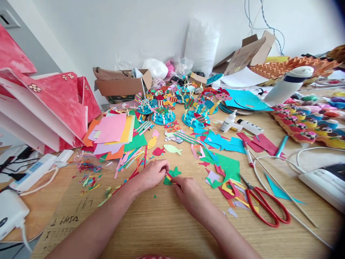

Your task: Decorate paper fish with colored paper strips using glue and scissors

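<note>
Near the middle of the wooden table [167, 223], toward its near edge, the left hand [152, 174] and the right hand [187, 190] meet over a small green paper fish [172, 174] lying flat on the wood. The left hand's fingers are curled in and pinch a thin red paper strip [169, 175] at the fish; the right hand, fingers bent and mostly closed, grips the same strip from the other side and rests on the fish's near edge.

Just beyond the hands lie a pale green paper fish [173, 149], a red paper fish [158, 151] and a yellow paper fish [152, 142]. To the left, a stack of coloured paper sheets [114, 135] with a fan of thin coloured paper strips [130, 162] below it. To the right, green and red paper offcuts [226, 176] crowd close to the right hand, and red-handled scissors [265, 205] lie open beside them, crossed by thin wooden sticks [283, 192].

Toward the far edge stand blue paper discs with spiral stems and striped fish [167, 108]. An open brown cardboard box [122, 84] at the far left corner holds crumpled brown paper and white plastic. A white glue bottle [228, 122] lies near the discs
</note>
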The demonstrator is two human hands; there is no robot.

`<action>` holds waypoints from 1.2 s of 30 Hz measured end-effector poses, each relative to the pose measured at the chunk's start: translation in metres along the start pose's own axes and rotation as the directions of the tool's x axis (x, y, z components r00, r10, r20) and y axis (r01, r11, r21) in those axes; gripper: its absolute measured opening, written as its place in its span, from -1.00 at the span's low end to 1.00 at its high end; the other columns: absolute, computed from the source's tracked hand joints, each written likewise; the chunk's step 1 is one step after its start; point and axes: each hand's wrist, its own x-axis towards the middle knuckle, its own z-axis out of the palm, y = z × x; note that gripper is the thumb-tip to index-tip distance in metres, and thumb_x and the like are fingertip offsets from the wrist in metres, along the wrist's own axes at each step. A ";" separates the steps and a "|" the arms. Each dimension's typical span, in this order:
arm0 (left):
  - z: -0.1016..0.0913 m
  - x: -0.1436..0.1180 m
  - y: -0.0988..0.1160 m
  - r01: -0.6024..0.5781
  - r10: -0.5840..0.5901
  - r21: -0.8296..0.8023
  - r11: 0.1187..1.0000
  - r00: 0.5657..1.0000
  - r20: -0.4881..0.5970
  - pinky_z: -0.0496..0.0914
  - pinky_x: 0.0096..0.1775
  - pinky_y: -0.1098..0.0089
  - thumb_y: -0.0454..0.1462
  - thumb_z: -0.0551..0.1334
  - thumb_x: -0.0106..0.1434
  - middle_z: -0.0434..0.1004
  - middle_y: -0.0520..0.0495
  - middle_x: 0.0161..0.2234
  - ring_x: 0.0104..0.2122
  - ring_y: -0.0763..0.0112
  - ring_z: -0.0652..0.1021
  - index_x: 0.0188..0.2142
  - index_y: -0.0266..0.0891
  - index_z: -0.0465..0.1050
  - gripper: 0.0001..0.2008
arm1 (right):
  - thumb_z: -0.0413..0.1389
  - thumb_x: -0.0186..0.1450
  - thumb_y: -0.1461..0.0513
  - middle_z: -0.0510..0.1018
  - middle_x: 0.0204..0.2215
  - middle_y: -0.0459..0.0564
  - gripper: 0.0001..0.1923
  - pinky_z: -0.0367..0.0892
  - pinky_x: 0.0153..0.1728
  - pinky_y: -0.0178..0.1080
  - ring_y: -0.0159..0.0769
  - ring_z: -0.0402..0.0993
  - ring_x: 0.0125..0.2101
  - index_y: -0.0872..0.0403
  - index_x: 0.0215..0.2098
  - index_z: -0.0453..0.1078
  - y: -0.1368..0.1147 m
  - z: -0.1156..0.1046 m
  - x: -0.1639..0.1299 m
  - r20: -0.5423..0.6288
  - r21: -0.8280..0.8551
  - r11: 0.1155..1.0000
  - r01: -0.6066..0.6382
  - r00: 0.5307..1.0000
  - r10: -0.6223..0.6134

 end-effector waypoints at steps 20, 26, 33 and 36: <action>-0.019 -0.005 0.002 -0.014 -0.003 -0.219 0.976 0.997 -0.075 0.32 -0.36 0.51 -0.43 -0.04 0.09 0.46 0.02 -0.44 -0.39 0.50 0.46 -0.40 -0.28 0.33 -0.80 | -0.14 0.24 0.31 0.57 -0.36 -0.04 -0.69 0.20 -0.38 -0.41 -0.36 0.47 -0.32 0.00 -0.22 0.42 0.019 -0.006 -0.033 -0.098 0.119 0.992 0.027 0.995 -0.015; -0.003 -0.019 -0.013 -0.419 0.434 0.203 0.885 0.901 -0.029 0.26 -0.07 0.34 -0.48 -0.07 0.16 0.44 -0.07 -0.19 -0.14 0.40 0.39 -0.19 -0.25 0.36 -0.67 | -0.16 0.27 0.31 0.55 -0.40 -0.02 -0.67 0.16 -0.50 -0.38 -0.32 0.48 -0.40 -0.06 -0.14 0.36 0.011 -0.001 -0.028 -0.054 -0.131 0.991 -0.021 0.998 0.014; 0.007 -0.023 -0.020 -0.458 0.493 0.407 0.790 0.870 0.022 0.23 -0.05 0.32 -0.37 0.02 0.23 0.38 -0.05 -0.15 -0.12 0.37 0.31 -0.12 -0.23 0.31 -0.76 | -0.13 0.22 0.36 0.52 -0.46 -0.09 -0.64 -0.08 -0.67 -0.36 -0.34 0.50 -0.51 -0.10 -0.09 0.27 0.012 0.011 -0.024 -0.073 -0.306 0.952 -0.019 0.997 -0.004; 0.007 -0.024 -0.019 -0.449 0.489 0.428 0.785 0.872 0.018 0.23 -0.05 0.31 -0.34 0.01 0.24 0.37 -0.06 -0.15 -0.11 0.37 0.30 -0.09 -0.23 0.29 -0.75 | -0.13 0.21 0.37 0.53 -0.44 -0.07 -0.65 -0.09 -0.68 -0.35 -0.31 0.50 -0.50 -0.07 -0.11 0.29 0.013 0.013 -0.025 -0.072 -0.316 0.949 -0.019 0.997 -0.004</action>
